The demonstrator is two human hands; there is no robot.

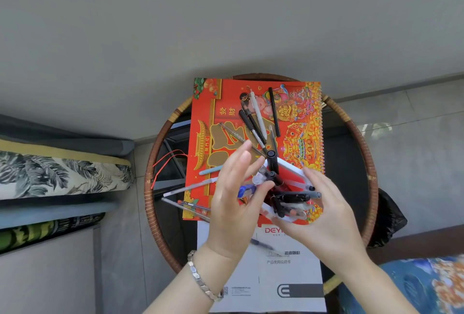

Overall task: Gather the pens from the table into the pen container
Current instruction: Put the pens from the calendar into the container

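A white pen container is held tilted above the red calendar, with several black and clear pens lying in it. My right hand grips the container from the right and below. My left hand is at its left side, thumb and fingers closed on a blue pen and clear pens at the container's mouth. Loose on the calendar lie a white pen, black pens, a clear pen and a light blue pen. More pens lie by my left hand.
A round glass table with a rattan rim carries the red spiral calendar and a white manual, where another pen lies. Patterned cushions are at the left, a black bag at the right.
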